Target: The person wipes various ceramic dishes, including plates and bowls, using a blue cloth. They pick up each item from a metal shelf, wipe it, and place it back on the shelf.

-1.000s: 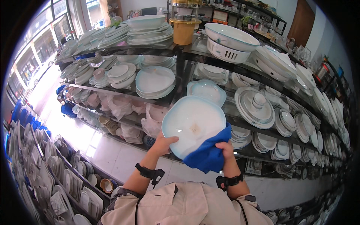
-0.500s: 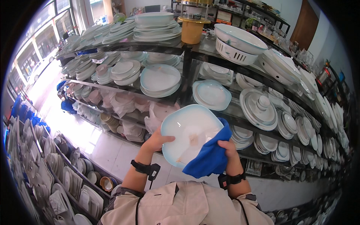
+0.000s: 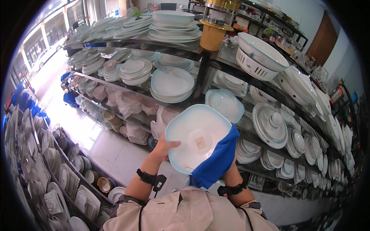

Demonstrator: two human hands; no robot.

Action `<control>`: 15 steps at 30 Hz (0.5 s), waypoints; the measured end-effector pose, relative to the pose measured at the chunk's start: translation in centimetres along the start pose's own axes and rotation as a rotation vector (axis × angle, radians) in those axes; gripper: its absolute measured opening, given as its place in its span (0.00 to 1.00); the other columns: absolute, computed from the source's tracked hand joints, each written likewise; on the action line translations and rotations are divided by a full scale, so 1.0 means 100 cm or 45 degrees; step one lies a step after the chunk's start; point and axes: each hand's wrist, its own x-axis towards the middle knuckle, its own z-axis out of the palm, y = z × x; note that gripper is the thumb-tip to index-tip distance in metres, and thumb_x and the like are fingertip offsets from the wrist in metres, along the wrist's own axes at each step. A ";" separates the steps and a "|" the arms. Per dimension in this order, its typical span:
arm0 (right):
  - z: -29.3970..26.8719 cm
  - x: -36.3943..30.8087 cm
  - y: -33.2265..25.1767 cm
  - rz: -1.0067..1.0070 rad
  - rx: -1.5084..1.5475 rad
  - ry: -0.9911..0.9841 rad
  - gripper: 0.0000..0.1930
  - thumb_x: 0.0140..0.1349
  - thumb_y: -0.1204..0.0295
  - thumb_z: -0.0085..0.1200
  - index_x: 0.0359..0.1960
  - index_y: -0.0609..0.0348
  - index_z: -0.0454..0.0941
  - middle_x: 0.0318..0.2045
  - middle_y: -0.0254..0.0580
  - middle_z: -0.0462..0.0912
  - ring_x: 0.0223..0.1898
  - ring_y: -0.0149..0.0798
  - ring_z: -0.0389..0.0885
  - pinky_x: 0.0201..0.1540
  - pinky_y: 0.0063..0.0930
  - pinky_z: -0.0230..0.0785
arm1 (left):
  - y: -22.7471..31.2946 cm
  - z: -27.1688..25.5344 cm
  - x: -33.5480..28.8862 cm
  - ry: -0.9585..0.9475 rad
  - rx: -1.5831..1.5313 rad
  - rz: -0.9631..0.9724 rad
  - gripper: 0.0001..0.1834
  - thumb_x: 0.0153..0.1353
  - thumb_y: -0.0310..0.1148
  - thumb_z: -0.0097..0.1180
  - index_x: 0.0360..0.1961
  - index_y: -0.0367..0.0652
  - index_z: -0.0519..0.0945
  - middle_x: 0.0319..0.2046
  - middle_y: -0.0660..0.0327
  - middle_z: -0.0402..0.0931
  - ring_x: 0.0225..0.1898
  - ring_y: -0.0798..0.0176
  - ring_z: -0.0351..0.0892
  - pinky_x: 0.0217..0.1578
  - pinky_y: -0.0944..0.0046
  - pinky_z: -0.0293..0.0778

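Dish [image 3: 189, 127], glossy white, rounded-square and blue-rimmed with a brownish central mark [image 3: 200, 143], was before the shelf [image 3: 203, 71], left hand [image 3: 163, 148] clamping its edge, right hand's [image 3: 233, 166] grip untellable behind draped blue cloth [image 3: 216, 158].

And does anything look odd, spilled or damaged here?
The blue-rimmed dish held in the left hand has a brownish, squarish patch near its middle, odd against the white surface; whether stain or label residue, I can't tell. No breakage or spill shows.
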 end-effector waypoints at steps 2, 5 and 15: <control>0.000 0.012 0.007 -0.029 -0.278 0.136 0.35 0.75 0.47 0.38 0.73 0.61 0.55 0.70 0.50 0.65 0.66 0.50 0.69 0.69 0.44 0.63 | -0.002 -0.001 0.007 0.112 -0.006 0.002 0.31 0.59 0.22 0.62 0.64 0.35 0.68 0.54 0.52 0.77 0.52 0.56 0.80 0.53 0.54 0.79; -0.008 0.037 0.013 -0.010 -0.434 0.212 0.35 0.75 0.47 0.38 0.73 0.61 0.56 0.69 0.50 0.66 0.66 0.49 0.69 0.69 0.43 0.63 | 0.000 -0.007 0.017 0.241 0.035 -0.034 0.28 0.64 0.26 0.62 0.64 0.35 0.69 0.54 0.53 0.78 0.50 0.57 0.81 0.52 0.55 0.80; -0.038 0.119 0.023 0.118 -0.405 0.130 0.36 0.74 0.46 0.40 0.72 0.60 0.57 0.67 0.49 0.69 0.64 0.47 0.71 0.69 0.41 0.64 | 0.045 -0.032 0.059 0.327 0.276 0.133 0.22 0.68 0.26 0.55 0.62 0.34 0.71 0.53 0.53 0.79 0.50 0.58 0.83 0.50 0.57 0.81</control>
